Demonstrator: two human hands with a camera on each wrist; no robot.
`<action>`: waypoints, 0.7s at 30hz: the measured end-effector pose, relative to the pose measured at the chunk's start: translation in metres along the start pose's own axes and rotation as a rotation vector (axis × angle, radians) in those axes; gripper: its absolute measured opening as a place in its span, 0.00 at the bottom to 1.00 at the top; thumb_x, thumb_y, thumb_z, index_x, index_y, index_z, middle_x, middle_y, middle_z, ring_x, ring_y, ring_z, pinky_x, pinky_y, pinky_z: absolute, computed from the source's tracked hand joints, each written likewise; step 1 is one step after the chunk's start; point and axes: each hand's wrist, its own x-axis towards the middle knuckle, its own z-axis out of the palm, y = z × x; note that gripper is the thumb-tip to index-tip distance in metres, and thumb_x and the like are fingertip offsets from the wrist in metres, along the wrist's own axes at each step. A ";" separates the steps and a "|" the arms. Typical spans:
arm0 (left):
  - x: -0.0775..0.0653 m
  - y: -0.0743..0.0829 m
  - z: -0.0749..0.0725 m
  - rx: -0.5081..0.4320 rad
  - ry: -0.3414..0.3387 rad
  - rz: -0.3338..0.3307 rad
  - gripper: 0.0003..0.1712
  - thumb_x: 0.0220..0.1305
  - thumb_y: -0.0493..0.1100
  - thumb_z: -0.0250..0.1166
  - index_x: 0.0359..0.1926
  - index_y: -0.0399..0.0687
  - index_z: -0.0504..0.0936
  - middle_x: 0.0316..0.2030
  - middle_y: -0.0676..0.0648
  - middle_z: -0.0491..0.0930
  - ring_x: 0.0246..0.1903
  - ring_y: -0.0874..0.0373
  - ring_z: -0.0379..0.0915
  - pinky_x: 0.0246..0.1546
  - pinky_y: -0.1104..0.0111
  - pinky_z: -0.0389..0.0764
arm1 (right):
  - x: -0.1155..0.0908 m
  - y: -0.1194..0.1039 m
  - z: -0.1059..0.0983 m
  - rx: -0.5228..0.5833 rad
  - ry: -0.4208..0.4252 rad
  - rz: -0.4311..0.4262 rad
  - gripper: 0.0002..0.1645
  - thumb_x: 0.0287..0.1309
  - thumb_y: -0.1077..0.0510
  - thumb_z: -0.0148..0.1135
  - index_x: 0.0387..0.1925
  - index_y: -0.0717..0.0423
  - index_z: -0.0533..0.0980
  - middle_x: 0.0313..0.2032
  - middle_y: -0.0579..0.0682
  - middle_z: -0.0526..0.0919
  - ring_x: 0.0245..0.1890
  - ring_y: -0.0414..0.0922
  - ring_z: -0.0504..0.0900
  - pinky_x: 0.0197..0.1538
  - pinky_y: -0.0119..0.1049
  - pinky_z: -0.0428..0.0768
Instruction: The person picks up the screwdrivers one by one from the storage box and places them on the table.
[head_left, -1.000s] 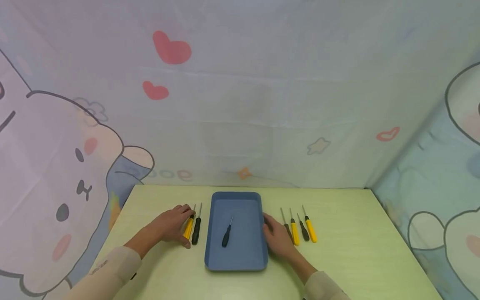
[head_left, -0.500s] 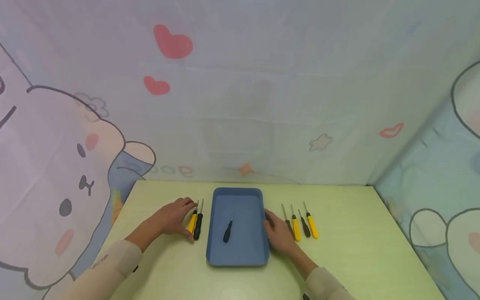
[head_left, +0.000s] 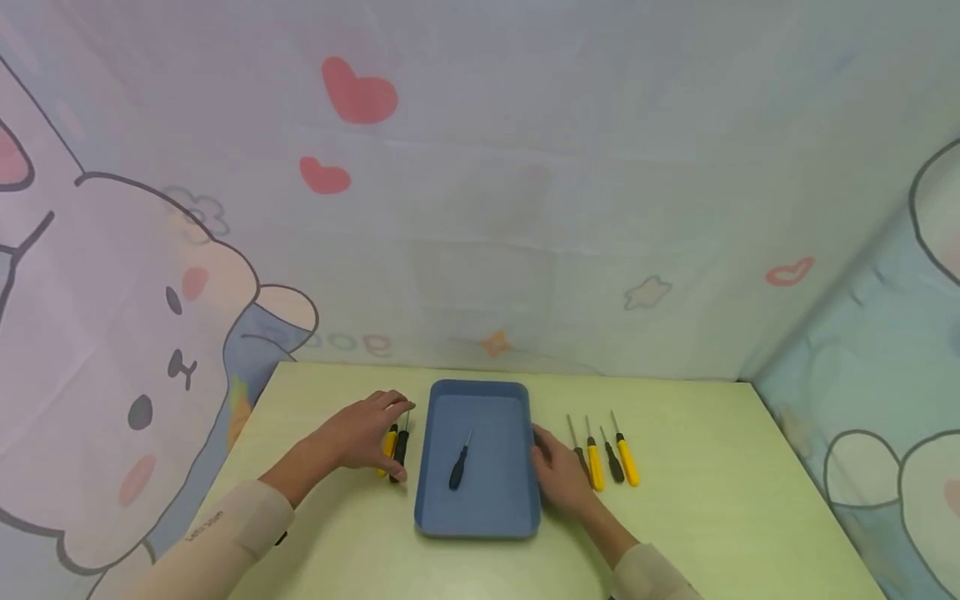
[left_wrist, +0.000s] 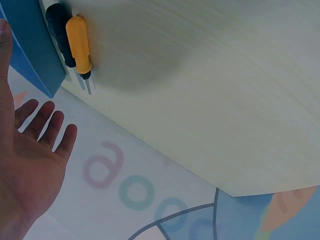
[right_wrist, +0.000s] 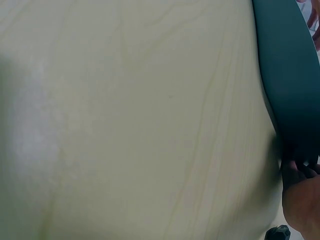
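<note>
In the head view my left hand [head_left: 367,433] hovers by a yellow-handled screwdriver [head_left: 388,450] and a black-handled screwdriver [head_left: 401,450] left of the blue tray [head_left: 480,523]. Its thumb and fingers are spread over the pair, partly hiding them. The left wrist view shows those fingers [left_wrist: 44,122] straight and apart from the yellow handle [left_wrist: 78,40] and the black handle [left_wrist: 59,30]. Inside the tray lies a small black screwdriver [head_left: 458,468]. At the tray's right wall rests my right hand [head_left: 566,477], its fingertips against the side and partly hidden in the right wrist view.
Right of my right hand several screwdrivers lie in a row, among them a yellow one [head_left: 628,463] and a short black one [head_left: 614,467]. A printed cloth [head_left: 480,250] hangs behind the pale table [head_left: 697,467].
My left hand has shifted slightly right, from the yellow handle toward the black one beside the tray. The right hand stays at the tray's side. The head view has tilted and shifted slightly.
</note>
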 end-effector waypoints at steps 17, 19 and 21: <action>0.009 0.021 -0.004 -0.009 0.053 0.054 0.67 0.47 0.77 0.78 0.78 0.42 0.67 0.74 0.41 0.67 0.73 0.41 0.63 0.67 0.45 0.76 | -0.003 -0.001 -0.001 -0.006 0.023 -0.025 0.27 0.78 0.61 0.55 0.74 0.62 0.71 0.69 0.63 0.77 0.69 0.63 0.76 0.71 0.61 0.73; 0.009 0.023 -0.005 -0.007 0.051 0.052 0.68 0.48 0.77 0.78 0.79 0.42 0.66 0.74 0.41 0.66 0.74 0.42 0.63 0.67 0.45 0.76 | -0.002 -0.001 -0.002 -0.003 0.022 -0.025 0.27 0.78 0.62 0.55 0.74 0.62 0.71 0.69 0.64 0.77 0.69 0.63 0.75 0.71 0.61 0.73; 0.009 0.024 -0.006 -0.004 0.047 0.045 0.69 0.48 0.77 0.78 0.80 0.43 0.64 0.75 0.41 0.65 0.75 0.42 0.62 0.68 0.46 0.76 | -0.002 -0.001 -0.002 0.003 0.016 -0.021 0.27 0.79 0.61 0.55 0.74 0.62 0.71 0.69 0.64 0.77 0.70 0.63 0.75 0.71 0.60 0.73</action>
